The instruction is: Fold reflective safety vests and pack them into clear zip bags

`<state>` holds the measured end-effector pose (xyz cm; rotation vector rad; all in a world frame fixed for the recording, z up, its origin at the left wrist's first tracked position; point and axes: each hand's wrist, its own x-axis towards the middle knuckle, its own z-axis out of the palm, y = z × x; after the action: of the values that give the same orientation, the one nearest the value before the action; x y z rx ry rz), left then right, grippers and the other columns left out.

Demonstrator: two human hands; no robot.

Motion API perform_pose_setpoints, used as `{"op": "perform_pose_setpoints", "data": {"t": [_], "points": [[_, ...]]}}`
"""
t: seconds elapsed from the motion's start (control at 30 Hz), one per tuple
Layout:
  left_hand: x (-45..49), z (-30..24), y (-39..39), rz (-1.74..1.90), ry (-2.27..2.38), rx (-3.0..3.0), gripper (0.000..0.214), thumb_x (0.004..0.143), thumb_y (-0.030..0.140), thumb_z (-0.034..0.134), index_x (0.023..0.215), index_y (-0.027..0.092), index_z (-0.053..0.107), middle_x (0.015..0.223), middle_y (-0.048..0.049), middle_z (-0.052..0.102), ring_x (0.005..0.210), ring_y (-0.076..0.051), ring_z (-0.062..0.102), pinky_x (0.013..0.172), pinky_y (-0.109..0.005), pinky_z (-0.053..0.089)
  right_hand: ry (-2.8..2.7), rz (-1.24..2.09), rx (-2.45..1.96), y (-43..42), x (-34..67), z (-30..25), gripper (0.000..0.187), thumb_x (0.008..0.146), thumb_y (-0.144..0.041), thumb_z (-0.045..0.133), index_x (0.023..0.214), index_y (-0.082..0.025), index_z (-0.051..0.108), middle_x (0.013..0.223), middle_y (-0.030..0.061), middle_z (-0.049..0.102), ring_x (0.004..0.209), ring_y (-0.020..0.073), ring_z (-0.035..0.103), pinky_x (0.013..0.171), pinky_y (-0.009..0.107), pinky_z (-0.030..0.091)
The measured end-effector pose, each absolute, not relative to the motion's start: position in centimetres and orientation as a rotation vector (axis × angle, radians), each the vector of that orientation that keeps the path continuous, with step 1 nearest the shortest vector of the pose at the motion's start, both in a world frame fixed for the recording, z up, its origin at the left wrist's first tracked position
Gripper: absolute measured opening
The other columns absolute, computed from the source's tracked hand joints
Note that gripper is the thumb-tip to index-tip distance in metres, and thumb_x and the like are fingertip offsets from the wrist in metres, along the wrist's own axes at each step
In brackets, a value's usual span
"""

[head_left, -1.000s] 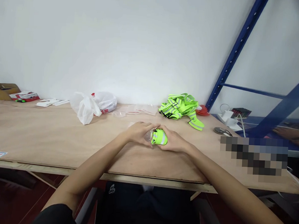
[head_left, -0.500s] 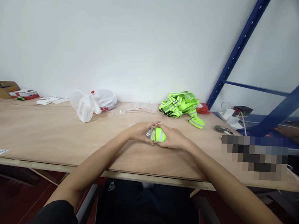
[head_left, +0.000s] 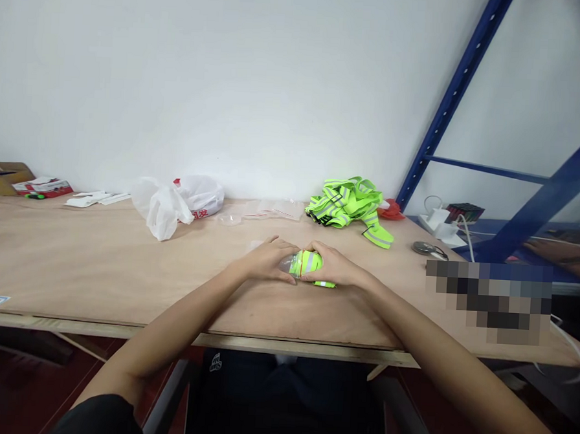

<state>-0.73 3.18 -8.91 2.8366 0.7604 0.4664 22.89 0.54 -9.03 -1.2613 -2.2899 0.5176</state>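
My left hand [head_left: 269, 259] is closed around a small clear plastic zip bag [head_left: 286, 264] with a red line at its mouth. A folded neon-yellow reflective strap bundle [head_left: 311, 261] with a grey stripe sits partly inside the bag. My right hand [head_left: 335, 266] grips the bundle and bag mouth from the right side. Below the right fingers, a short striped end of the strap hangs out. Both hands are just over the wooden table [head_left: 285, 314]. Fingers hide part of the bag.
At the back lies a heap of neon-yellow reflective straps [head_left: 346, 204], beside flat clear zip bags [head_left: 273, 208]. White plastic bags [head_left: 167, 204] and an open cardboard box [head_left: 5, 177] are to the left. A blue rack post [head_left: 454, 102], chargers and cables are on the right.
A striped strap end now shows below my right hand. My left hand has shifted slightly left, its fingers lying further over the bag. The view has turned a little.
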Motion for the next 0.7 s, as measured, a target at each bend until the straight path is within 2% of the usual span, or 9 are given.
{"op": "perform_pose_setpoints", "data": {"t": [0.13,0.2,0.3,0.37,0.43,0.53,0.7], "points": [[-0.6,-8.9,3.0,0.449,0.748,2.819,0.069,0.081,0.06,0.073,0.137,0.026,0.054,0.135,-0.0095,0.064,0.124,-0.031,0.057,0.111,-0.047,0.029,-2.212,0.612,-1.188,0.9,23.0,-9.8,0.054,0.064,-0.048,0.083,0.106,-0.021,0.06,0.102,0.0029,0.068,0.092,0.0229,0.062,0.078,0.033,0.048],[-0.4,-8.9,3.0,0.446,0.73,2.822,0.069,0.082,0.061,0.072,0.138,0.025,0.053,0.136,-0.0103,0.063,0.124,-0.031,0.057,0.11,-0.046,0.031,-2.108,0.601,-1.184,1.0,22.9,-10.1,0.048,0.068,-0.05,0.079,0.1,-0.021,0.059,0.098,0.0026,0.067,0.09,0.0217,0.062,0.077,0.033,0.048],[-0.2,-9.2,3.0,0.447,0.734,2.844,0.073,0.082,0.06,0.072,0.14,0.022,0.051,0.139,-0.013,0.06,0.125,-0.033,0.056,0.11,-0.047,0.032,-1.97,0.565,-1.171,1.2,22.6,-10.5,0.037,0.083,-0.058,0.06,0.083,-0.022,0.055,0.084,0.0016,0.064,0.08,0.0194,0.058,0.073,0.032,0.046],[0.1,-9.5,3.0,0.447,0.747,2.858,0.077,0.08,0.06,0.073,0.142,0.022,0.048,0.14,-0.0139,0.059,0.127,-0.033,0.055,0.111,-0.047,0.032,-1.882,0.554,-1.183,1.6,22.4,-10.9,0.042,0.09,-0.062,0.048,0.074,-0.023,0.051,0.076,0.0007,0.06,0.074,0.0187,0.055,0.07,0.032,0.046],[0.5,-9.8,3.0,0.447,0.761,2.875,0.077,0.08,0.059,0.073,0.143,0.022,0.047,0.14,-0.0141,0.06,0.128,-0.033,0.055,0.111,-0.047,0.033,-1.769,0.579,-1.207,2.0,22.3,-11.3,0.047,0.09,-0.066,0.044,0.07,-0.023,0.046,0.07,-0.0006,0.055,0.071,0.0187,0.053,0.069,0.032,0.045],[1.0,-9.9,3.0,0.456,0.791,2.913,0.069,0.083,0.055,0.07,0.139,0.02,0.051,0.129,-0.0142,0.066,0.119,-0.032,0.061,0.107,-0.045,0.036,-1.597,0.722,-1.202,2.9,22.4,-12.0,0.054,0.083,-0.076,0.045,0.068,-0.024,0.044,0.065,-0.0008,0.051,0.069,0.0198,0.053,0.069,0.033,0.047],[1.0,-9.4,3.6,0.501,0.856,2.834,0.052,0.085,0.058,0.065,0.118,0.019,0.065,0.105,-0.0097,0.074,0.095,-0.028,0.069,0.087,-0.035,0.046,-1.462,0.961,-1.122,3.8,23.2,-12.3,0.06,0.086,-0.081,0.031,0.081,-0.023,0.048,0.079,0.0065,0.062,0.079,0.0239,0.065,0.077,0.038,0.054]]}}
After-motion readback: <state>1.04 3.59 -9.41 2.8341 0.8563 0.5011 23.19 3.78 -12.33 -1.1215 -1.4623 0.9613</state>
